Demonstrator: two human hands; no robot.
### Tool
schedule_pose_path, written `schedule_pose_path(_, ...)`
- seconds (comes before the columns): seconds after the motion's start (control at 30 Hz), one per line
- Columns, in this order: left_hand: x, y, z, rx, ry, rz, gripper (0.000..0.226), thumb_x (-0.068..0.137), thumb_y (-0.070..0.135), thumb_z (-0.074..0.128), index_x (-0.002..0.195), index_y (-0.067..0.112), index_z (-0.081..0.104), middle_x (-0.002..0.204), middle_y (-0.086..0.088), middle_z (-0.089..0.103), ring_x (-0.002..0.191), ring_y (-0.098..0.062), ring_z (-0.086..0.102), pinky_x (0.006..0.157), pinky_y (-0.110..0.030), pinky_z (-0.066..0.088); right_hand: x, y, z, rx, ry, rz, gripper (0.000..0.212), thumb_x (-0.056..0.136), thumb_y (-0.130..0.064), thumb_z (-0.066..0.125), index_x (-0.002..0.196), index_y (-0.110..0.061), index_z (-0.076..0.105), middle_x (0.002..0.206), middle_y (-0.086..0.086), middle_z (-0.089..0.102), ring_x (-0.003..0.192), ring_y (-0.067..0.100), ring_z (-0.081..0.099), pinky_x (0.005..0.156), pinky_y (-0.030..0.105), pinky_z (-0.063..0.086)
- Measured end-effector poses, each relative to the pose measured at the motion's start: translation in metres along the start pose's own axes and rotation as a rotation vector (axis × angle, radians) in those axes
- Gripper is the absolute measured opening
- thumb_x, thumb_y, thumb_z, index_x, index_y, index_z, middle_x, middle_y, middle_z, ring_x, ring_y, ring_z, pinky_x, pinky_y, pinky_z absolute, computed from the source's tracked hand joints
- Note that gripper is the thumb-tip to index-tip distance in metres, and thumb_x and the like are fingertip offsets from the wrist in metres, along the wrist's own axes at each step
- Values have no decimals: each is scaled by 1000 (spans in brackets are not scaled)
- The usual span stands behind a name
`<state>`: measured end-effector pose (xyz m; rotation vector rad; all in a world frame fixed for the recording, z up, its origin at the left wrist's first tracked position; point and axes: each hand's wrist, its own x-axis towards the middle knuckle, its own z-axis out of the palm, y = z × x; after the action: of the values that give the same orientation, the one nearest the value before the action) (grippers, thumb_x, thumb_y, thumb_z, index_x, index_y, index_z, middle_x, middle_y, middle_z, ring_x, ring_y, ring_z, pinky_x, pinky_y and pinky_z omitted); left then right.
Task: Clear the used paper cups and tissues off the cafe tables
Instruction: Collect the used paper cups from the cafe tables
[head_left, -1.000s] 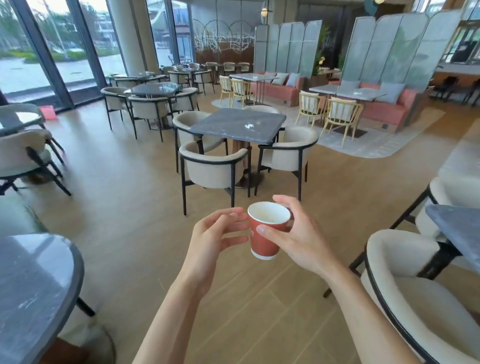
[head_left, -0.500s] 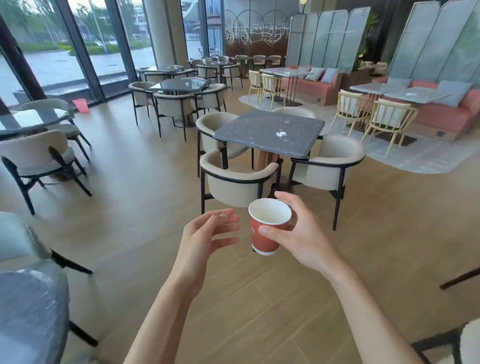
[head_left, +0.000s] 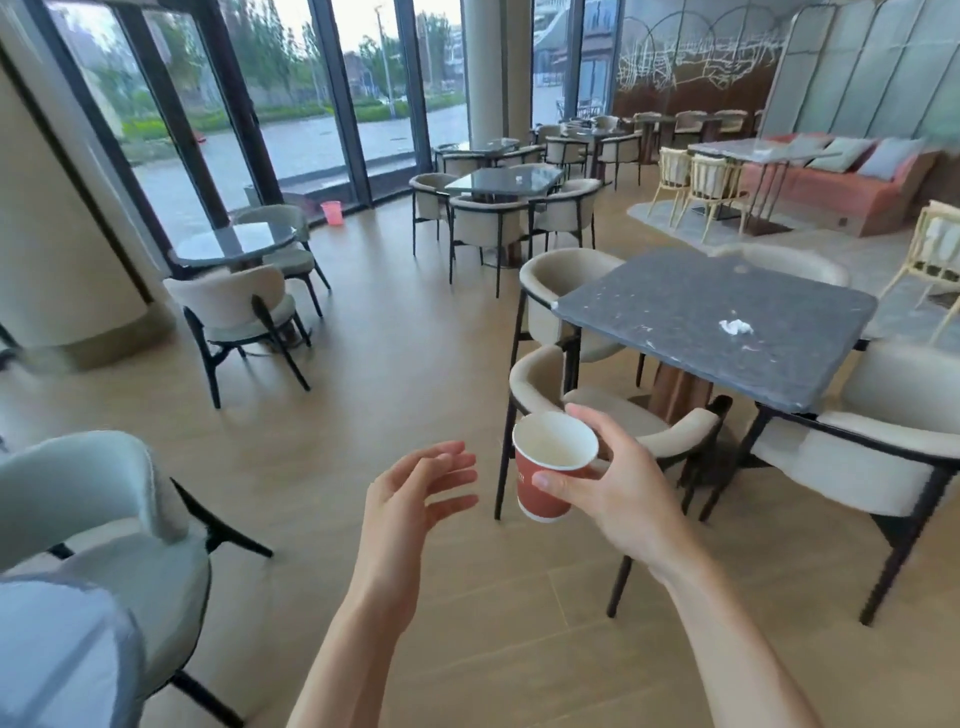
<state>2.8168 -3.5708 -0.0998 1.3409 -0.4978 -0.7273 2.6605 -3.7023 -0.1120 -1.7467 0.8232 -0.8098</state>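
Cup (head_left: 544, 486) upright between right hand (head_left: 621, 493) thumb and fingers (head_left: 597, 423); left hand (head_left: 410, 493) fingers spread, empty.

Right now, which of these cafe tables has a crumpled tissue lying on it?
The square dark stone table nearest the cup-holding right hand: a white crumpled tissue lies on its right part. The round glass table by the window shows none.

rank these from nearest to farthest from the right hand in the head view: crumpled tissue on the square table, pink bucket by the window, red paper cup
1. red paper cup, gripped in the right hand.
2. crumpled tissue, on the dark square table ahead and to the right.
3. pink bucket, on the floor by the window, far left.
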Motion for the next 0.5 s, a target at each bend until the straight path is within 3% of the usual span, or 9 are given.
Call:
schedule_pose_path(0.17, 83, -4, -3, -14, 139, 14, 25, 100, 5, 50, 103, 6, 75, 99, -11, 78, 100, -26, 73, 86, -43, 58, 103, 17, 24, 32, -115, 13, 77, 70, -18, 92, 135, -34, 53, 125, -13, 65, 116, 7, 63, 103, 38, 52)
schedule_pose_path(0.33, 184, -19, -14, -10, 208, 6, 25, 100, 5, 51, 103, 9, 76, 99, -8, 78, 98, -24, 73, 87, -42, 58, 203, 42, 67, 53, -206, 26, 75, 70, -13, 92, 131, -35, 53, 122, -14, 66, 111, 2, 64, 101, 36, 53)
schedule_pose_path(0.5, 318, -25, -25, -23, 214, -6, 24, 100, 6, 52, 103, 10, 75, 99, -7, 78, 99, -23, 73, 84, -39, 58, 324, 67, 117, 93, -211, 74, 82, 53, -41, 91, 126, -49, 54, 122, -14, 68, 111, 7, 67, 101, 43, 54)
